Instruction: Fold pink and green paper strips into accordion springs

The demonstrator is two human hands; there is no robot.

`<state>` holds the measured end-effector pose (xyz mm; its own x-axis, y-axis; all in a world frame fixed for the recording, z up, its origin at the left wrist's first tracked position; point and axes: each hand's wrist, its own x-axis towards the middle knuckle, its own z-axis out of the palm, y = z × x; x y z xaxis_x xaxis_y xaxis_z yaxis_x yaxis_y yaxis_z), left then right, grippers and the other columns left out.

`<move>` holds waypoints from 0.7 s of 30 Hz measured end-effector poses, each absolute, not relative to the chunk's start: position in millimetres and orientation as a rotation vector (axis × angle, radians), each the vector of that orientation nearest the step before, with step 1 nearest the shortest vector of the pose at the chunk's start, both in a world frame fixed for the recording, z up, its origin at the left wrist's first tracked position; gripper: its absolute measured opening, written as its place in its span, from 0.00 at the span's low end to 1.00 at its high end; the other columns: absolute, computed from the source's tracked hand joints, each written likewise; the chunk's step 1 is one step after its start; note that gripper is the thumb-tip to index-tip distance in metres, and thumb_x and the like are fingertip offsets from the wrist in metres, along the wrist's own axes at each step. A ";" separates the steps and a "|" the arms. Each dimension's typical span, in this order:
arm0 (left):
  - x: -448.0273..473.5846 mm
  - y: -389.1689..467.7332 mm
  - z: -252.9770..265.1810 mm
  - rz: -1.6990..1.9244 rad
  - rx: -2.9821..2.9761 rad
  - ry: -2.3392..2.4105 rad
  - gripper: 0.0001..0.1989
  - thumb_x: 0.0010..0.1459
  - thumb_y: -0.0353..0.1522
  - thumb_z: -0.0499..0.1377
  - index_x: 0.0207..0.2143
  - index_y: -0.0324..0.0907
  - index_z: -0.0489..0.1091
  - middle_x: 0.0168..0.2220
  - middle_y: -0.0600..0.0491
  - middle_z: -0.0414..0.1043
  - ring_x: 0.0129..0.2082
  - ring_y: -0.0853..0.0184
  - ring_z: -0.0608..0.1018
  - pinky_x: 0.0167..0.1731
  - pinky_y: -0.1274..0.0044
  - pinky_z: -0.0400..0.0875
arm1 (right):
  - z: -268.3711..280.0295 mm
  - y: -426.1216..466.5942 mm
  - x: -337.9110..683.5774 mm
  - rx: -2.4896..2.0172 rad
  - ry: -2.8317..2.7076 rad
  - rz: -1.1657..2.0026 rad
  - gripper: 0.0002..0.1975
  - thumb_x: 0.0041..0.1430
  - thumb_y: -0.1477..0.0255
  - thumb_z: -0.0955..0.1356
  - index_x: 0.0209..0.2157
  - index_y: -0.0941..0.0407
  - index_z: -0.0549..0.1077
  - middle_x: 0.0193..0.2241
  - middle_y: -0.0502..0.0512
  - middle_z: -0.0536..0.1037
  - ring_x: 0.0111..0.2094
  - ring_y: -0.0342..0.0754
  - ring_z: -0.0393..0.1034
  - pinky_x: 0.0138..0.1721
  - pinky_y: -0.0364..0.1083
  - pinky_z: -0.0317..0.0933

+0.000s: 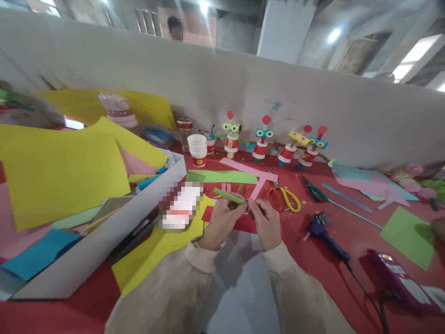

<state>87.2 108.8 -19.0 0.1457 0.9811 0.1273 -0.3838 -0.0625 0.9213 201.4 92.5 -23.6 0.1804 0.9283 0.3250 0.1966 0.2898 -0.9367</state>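
My left hand (222,220) pinches a narrow green paper strip (227,195), whose free end sticks out to the left. Fingers closed, my right hand (267,223) meets the left one at the strip's right end; the fingertips partly hide that end. Just beyond the hands lie a wide green paper strip (222,176) and pink paper strips (248,170). A small coiled paper spring (240,188) rests there too. Yellow-handled scissors (291,199) are to the right of my right hand. Red paper (245,224) and white sheets (239,278) lie beneath my hands.
Several paper-cup robot figures (231,144) stand along the back wall, beside stacked paper cups (197,150). At right are pliers (314,189), a glue gun (328,239) with its cord, and a purple device (403,280). A white box (104,241) of coloured paper fills the left.
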 end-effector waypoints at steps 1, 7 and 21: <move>87.1 108.7 -18.2 1.320 1.054 0.760 0.03 0.46 0.29 0.61 0.26 0.39 0.69 0.25 0.54 0.69 0.27 0.70 0.72 0.32 0.76 0.67 | -22.6 92.8 202.5 -1.162 -1.293 0.775 0.14 0.56 0.63 0.65 0.22 0.56 0.71 0.19 0.48 0.68 0.23 0.43 0.61 0.26 0.43 0.56; 81.9 111.1 -14.5 1.393 0.946 0.798 0.06 0.44 0.30 0.63 0.27 0.39 0.70 0.25 0.55 0.70 0.26 0.71 0.72 0.32 0.76 0.67 | -13.9 100.1 221.2 -1.076 -0.998 0.916 0.14 0.53 0.61 0.66 0.32 0.57 0.76 0.22 0.51 0.72 0.22 0.42 0.63 0.22 0.42 0.55; 78.3 119.5 -25.9 1.265 0.714 0.813 0.08 0.40 0.28 0.65 0.23 0.38 0.68 0.23 0.54 0.71 0.27 0.71 0.74 0.34 0.75 0.68 | 30.3 67.5 272.4 -1.396 -1.459 0.726 0.08 0.51 0.68 0.68 0.29 0.58 0.77 0.21 0.49 0.74 0.23 0.40 0.65 0.26 0.41 0.60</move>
